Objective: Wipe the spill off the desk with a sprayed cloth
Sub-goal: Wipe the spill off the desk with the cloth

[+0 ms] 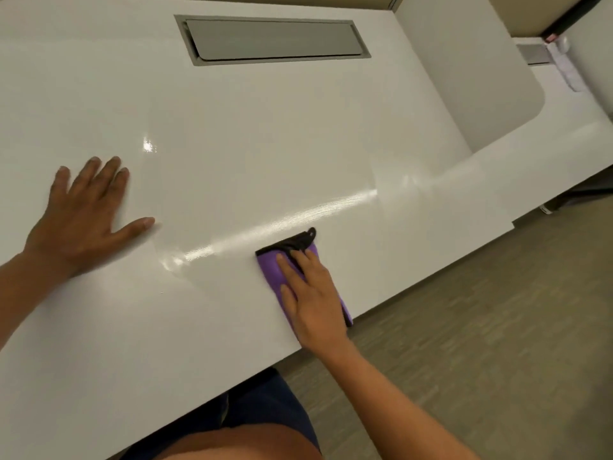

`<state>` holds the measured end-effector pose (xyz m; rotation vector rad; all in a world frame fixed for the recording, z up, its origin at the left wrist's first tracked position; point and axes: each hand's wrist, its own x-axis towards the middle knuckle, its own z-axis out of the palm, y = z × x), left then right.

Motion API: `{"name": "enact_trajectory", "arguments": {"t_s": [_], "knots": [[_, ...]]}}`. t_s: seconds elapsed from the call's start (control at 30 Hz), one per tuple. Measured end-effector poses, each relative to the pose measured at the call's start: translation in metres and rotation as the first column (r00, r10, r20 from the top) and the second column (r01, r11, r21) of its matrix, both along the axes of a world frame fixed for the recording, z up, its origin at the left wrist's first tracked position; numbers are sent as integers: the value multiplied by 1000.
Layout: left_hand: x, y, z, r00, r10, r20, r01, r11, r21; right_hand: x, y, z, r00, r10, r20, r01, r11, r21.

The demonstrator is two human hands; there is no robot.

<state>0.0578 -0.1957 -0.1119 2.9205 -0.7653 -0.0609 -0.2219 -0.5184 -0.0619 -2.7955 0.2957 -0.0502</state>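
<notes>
My right hand [311,293] presses flat on a purple cloth [271,265] with a black edge, near the front edge of the glossy white desk [232,134]. A wet, shiny smear [179,263] lies on the desk just left of the cloth, with a bright streak running from it toward the right. My left hand [83,214] rests palm down on the desk at the left, fingers spread, holding nothing. No spray bottle is in view.
A grey cable flap [272,39] is set into the desk at the back. A white divider panel [471,71] stands at the right. Beyond the desk's front edge are the carpeted floor [464,327] and my lap [252,423].
</notes>
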Motion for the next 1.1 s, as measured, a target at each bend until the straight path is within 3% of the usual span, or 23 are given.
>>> {"name": "enact_trajectory", "arguments": {"t_s": [0.13,0.3,0.37,0.5,0.6,0.7,0.8,0.87,0.97,1.1], "knots": [[-3,-1,1,999,-23,-31,23,1000,5,-2,-115,14,975,-217,-43,217,976,-7],[-7,-3,5,999,-40,23,40,999,-1,98,-185,20,941,-329,-77,329,944,-22],[-10,-4,9,998,-50,28,50,999,-1,147,-164,20,959,-282,-40,281,959,-32],[-12,-5,17,998,-66,6,66,998,8,192,-59,23,999,-31,36,31,999,-19],[-13,-4,20,998,-70,7,70,997,-15,156,15,11,985,137,106,-136,991,-16],[-13,-4,21,997,-77,16,77,997,12,81,11,3,977,209,33,-210,977,35],[-12,-4,19,996,-85,20,84,996,42,38,-69,5,998,58,-31,-57,998,12],[-11,-5,19,996,-85,23,83,995,55,50,-131,11,995,-72,-74,72,997,-9],[-12,-6,19,996,-82,22,80,995,66,115,-195,16,977,-201,-77,200,980,-15],[-13,-6,22,998,-65,-2,65,994,90,229,-191,10,971,-240,0,239,970,-42]]}}
